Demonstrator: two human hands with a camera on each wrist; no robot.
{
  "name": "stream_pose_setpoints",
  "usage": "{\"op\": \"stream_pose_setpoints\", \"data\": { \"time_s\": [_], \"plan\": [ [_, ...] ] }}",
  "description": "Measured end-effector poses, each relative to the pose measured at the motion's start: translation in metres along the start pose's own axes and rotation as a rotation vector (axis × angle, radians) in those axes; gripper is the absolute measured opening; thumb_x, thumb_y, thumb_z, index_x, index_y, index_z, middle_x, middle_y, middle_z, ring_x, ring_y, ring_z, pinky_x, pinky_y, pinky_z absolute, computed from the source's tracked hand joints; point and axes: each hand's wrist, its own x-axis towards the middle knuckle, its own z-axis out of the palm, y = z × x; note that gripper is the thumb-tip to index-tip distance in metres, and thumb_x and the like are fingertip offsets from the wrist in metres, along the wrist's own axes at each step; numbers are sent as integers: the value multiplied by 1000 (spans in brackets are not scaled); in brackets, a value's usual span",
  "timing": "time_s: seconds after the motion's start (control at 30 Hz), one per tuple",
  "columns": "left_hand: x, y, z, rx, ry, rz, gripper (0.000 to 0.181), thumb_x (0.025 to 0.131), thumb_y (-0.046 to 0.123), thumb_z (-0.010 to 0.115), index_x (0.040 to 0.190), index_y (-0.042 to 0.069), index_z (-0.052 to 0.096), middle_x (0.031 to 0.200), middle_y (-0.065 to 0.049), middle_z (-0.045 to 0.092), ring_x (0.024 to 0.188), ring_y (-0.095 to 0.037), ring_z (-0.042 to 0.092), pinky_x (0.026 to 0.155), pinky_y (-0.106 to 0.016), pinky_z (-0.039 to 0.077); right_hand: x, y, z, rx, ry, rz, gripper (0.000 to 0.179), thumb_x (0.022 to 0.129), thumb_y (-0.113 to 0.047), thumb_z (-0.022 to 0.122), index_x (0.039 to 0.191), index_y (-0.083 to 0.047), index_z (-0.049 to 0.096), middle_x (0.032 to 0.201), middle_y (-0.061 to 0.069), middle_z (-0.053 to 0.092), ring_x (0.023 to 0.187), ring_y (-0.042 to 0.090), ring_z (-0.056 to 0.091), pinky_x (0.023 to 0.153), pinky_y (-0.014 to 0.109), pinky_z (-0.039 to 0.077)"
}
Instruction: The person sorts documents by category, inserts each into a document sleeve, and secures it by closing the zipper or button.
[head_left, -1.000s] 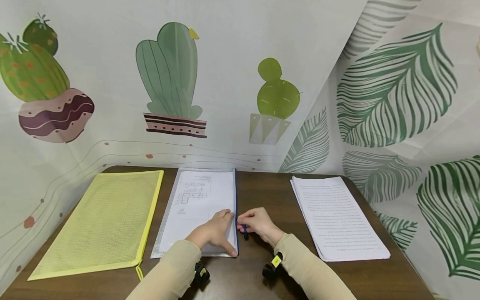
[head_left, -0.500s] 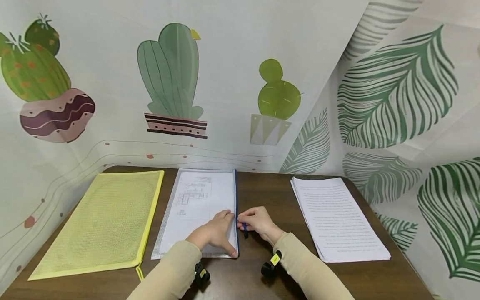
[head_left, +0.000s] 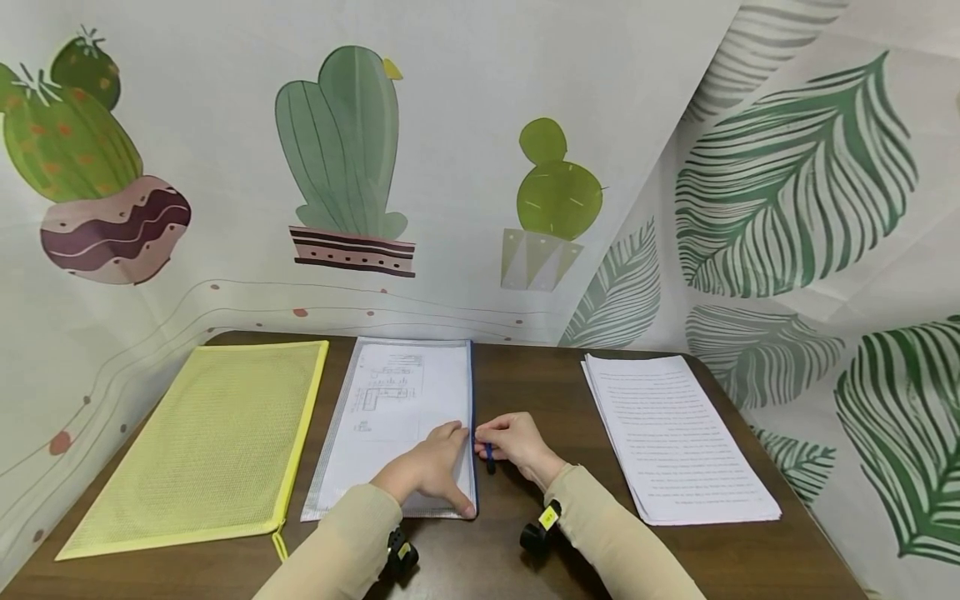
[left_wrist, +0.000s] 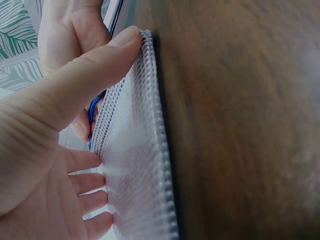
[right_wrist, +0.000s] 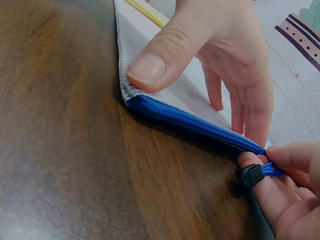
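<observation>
A clear mesh zipper pouch [head_left: 321, 483] lies flat on the table, with a sheet bearing a printed drawing [head_left: 386, 387] showing through it. Along its right side runs a blue zipper [right_wrist: 195, 126]. My left hand [head_left: 429, 468] rests on the pouch's lower right part, its thumb pressing the near corner and the other fingers extended by the zipper side. Just right of that edge, my right hand [head_left: 517, 443] pinches the zipper pull between thumb and fingers. The pull's blue cord [right_wrist: 272, 169] and black end [right_wrist: 251, 175] stick out from the grip.
To the left lies a yellow mesh zipper pouch [head_left: 202, 442] with a yellow pull loop [head_left: 279, 543]. A stack of printed paper [head_left: 678, 437] sits at the right on the brown wooden table [head_left: 525, 375]. Patterned cloth [head_left: 457, 167] hangs behind.
</observation>
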Motion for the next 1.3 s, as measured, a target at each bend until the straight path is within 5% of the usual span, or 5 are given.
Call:
{"op": "stream_pose_setpoints", "data": {
  "time_s": [0.9,1.3],
  "plan": [
    [-2,2,6,13,4,4,121,53,52,87,145,-2,29,151,-24,24,140,-38,24,111,-50,31,4,1,0,-9,26,-21,22,84,4,62,100,20,62,82,19,70,66,15,67,68,35,59],
    [0,2,7,40,7,13,122,52,54,86,144,-2,30,150,-24,26,139,-37,25,111,-49,32,9,-2,-1,-27,65,-35,21,83,1,64,97,16,65,76,11,69,63,12,66,65,30,58]
  ]
}}
